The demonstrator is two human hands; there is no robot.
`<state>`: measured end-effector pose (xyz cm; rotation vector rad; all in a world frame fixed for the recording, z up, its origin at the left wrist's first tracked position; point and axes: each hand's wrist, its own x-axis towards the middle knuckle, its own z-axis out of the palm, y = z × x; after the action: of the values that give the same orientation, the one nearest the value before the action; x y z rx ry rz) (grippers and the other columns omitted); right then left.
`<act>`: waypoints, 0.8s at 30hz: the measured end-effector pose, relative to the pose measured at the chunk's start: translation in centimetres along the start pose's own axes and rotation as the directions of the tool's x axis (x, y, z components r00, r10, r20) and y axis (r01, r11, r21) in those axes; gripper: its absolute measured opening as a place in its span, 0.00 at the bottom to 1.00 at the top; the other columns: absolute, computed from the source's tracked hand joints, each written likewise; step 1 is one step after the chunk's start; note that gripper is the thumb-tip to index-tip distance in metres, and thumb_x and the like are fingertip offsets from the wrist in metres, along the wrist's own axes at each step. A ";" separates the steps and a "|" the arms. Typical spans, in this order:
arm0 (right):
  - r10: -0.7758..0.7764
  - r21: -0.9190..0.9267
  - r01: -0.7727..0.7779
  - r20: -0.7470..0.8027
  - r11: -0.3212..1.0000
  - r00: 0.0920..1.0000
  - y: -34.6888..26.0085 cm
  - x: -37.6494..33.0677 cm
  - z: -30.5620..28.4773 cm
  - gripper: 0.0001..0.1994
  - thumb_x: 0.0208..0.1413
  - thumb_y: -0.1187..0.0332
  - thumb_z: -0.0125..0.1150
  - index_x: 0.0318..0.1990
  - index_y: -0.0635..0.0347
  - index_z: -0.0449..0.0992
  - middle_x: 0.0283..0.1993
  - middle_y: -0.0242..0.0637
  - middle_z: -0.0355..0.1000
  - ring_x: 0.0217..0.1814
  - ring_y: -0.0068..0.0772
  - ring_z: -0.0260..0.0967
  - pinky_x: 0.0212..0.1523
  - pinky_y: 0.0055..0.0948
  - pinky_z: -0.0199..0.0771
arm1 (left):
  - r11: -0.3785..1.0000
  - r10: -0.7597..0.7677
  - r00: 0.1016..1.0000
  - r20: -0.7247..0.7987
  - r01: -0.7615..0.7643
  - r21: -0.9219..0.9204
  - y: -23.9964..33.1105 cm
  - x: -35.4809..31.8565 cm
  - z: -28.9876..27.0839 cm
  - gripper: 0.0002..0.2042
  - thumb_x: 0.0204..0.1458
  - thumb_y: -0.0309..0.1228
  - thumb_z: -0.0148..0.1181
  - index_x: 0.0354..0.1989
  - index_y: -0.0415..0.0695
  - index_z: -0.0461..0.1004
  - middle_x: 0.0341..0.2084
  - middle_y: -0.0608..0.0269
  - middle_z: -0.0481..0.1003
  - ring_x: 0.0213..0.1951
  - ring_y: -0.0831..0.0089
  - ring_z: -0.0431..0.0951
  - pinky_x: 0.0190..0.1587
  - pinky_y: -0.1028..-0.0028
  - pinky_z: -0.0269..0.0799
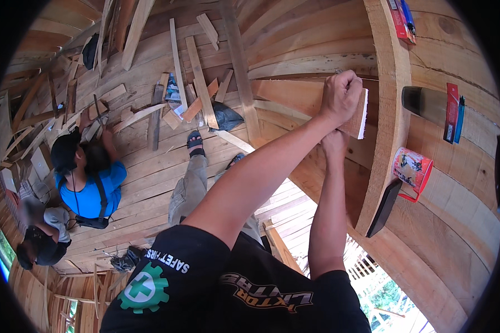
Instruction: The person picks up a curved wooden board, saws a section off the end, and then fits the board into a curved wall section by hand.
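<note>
Blk shirt (200, 269) closest, hands (340, 99) at cut end of wd board (356, 117).

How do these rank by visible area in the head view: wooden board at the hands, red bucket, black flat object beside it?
1. Wooden board, even partly covered.
2. Red bucket.
3. Black flat object, showing as a narrow strip.
</note>
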<state>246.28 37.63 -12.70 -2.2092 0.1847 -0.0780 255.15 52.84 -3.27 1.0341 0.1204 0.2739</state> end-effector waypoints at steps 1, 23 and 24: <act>0.013 -0.054 -0.014 -0.014 0.998 1.000 -0.4 0.1 -0.3 0.25 0.56 0.54 0.55 0.57 0.60 0.69 0.54 0.48 0.73 0.58 0.45 0.69 0.58 0.38 0.65 | 1.000 -0.007 1.000 0.027 0.006 0.006 -0.1 0.1 0.3 0.11 0.50 0.30 0.51 0.21 0.35 0.68 0.16 0.46 0.70 0.22 0.52 0.73 0.29 0.61 0.67; 0.174 -0.240 -0.149 0.088 0.959 0.981 -7.4 4.2 -1.4 0.27 0.58 0.67 0.56 0.65 0.63 0.61 0.66 0.42 0.62 0.64 0.31 0.60 0.63 0.31 0.60 | 0.816 0.133 0.778 0.614 -0.437 0.377 0.3 0.1 -3.2 0.52 0.35 0.43 0.75 0.69 0.44 0.48 0.61 0.42 0.58 0.59 0.43 0.62 0.62 0.56 0.58; 0.176 -0.247 -0.151 0.084 0.957 0.981 -7.6 4.0 -1.7 0.27 0.58 0.67 0.56 0.65 0.63 0.61 0.66 0.42 0.62 0.64 0.31 0.60 0.62 0.31 0.60 | 0.801 0.128 0.777 0.616 -0.447 0.399 0.3 -0.1 -3.0 0.53 0.35 0.44 0.75 0.69 0.44 0.48 0.61 0.42 0.59 0.59 0.43 0.63 0.62 0.56 0.59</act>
<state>250.86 40.16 -5.70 -2.4215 0.3326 0.1603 254.35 55.48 -4.49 1.6576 -0.5545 0.2157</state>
